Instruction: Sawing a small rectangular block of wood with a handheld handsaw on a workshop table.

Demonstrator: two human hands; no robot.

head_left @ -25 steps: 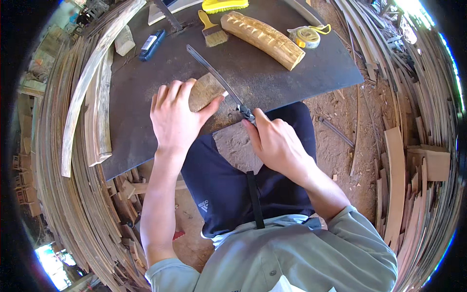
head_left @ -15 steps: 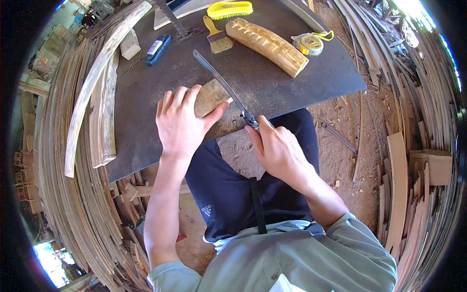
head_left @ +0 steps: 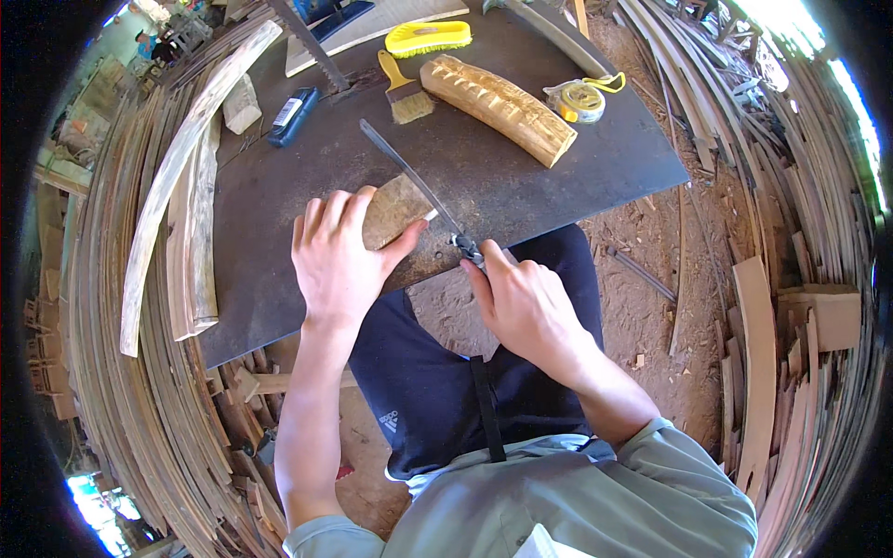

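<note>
On the dark, dusty tabletop, my left hand is closed over a short brown wood block, with the thumb on its near right end. A thin saw blade lies diagonally across the right end of this block. My right hand is wrapped around the saw's handle near the table's front edge, over my lap.
Behind are a notched log, paintbrush, yellow scrub brush, tape measure, blue tool, hammer and upright toothed blade. Long boards lie left. Stacked timber flanks both sides.
The whole view has shifted slightly, so the table and hands sit lower in the picture. My hands, the saw and the block show little movement relative to the table.
</note>
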